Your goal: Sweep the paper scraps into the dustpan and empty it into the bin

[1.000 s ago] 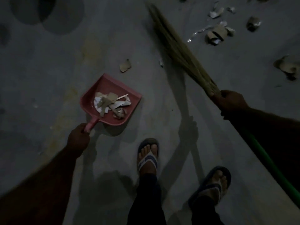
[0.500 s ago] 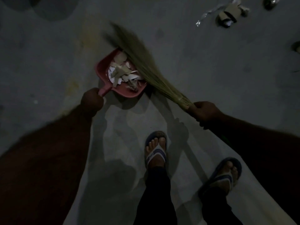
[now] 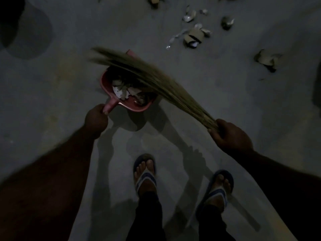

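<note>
Pretty dark shot, so the fine details are murky. The biggest thing is the grey concrete floor (image 3: 52, 101), which fills the whole view. A long grass broom (image 3: 156, 80) slants across the middle. Its bristles are fanned out and blurry, and they reach over the far side of the red dustpan (image 3: 139, 107).

The dustpan is just ahead of the person's feet with its mouth pointing away from them. Can't tell if it's resting on the floor or held a bit above it. Inside it is a pile of paper scraps (image 3: 121, 91).

The hands are well apart. The left hand (image 3: 96, 119) is wrapped round the dustpan's handle. The right hand (image 3: 231, 136) is clamped on the broom where the bristles bunch together.

More loose scraps (image 3: 192, 36) lie on the floor at the top right, well apart from the dustpan. A crumpled piece (image 3: 265, 59) sits further right. At the bottom are two feet in blue and white flip-flops (image 3: 145, 173).
</note>
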`<action>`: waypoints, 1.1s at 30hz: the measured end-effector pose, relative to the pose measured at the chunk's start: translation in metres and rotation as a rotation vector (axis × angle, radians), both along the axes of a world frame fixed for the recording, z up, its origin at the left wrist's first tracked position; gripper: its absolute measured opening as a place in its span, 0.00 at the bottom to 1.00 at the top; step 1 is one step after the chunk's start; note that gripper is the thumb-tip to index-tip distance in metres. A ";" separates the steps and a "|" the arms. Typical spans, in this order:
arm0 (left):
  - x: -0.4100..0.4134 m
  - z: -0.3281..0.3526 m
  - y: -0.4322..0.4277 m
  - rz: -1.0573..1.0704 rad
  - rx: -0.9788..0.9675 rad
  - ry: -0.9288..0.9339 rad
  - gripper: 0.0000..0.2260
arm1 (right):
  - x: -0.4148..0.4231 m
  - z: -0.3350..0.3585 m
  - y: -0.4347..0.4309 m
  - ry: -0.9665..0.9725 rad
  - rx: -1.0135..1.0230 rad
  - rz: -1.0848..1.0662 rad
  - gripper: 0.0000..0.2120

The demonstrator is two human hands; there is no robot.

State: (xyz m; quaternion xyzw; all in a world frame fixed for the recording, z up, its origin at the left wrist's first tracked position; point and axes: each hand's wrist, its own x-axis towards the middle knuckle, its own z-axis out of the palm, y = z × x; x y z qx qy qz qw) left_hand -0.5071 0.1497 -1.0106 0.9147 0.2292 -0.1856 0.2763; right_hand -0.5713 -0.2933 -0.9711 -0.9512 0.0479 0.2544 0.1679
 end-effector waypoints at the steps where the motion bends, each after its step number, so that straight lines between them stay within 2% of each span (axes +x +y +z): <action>1: 0.006 0.003 -0.012 -0.006 -0.011 -0.005 0.13 | -0.003 0.002 -0.012 -0.017 -0.004 -0.029 0.17; 9: 0.036 0.049 -0.116 -0.022 -0.146 -0.015 0.11 | -0.006 0.041 -0.086 -0.058 0.062 -0.196 0.16; 14: 0.063 0.081 -0.193 -0.192 -0.068 -0.026 0.12 | 0.018 0.069 -0.136 -0.044 0.095 -0.402 0.18; 17: 0.079 0.083 -0.253 -0.288 -0.034 -0.035 0.12 | 0.030 0.075 -0.180 -0.009 0.143 -0.581 0.22; 22: 0.089 0.058 -0.348 -0.330 -0.045 0.023 0.12 | 0.041 0.069 -0.275 -0.023 0.080 -0.792 0.29; 25: 0.089 0.022 -0.385 -0.386 0.003 0.061 0.12 | 0.054 0.059 -0.330 0.007 0.058 -0.857 0.25; 28: 0.092 -0.018 -0.398 -0.426 0.068 0.116 0.12 | 0.062 0.034 -0.372 0.046 0.012 -0.916 0.28; 33: 0.107 -0.060 -0.393 -0.507 0.208 0.107 0.12 | 0.077 -0.004 -0.367 0.207 0.012 -0.845 0.26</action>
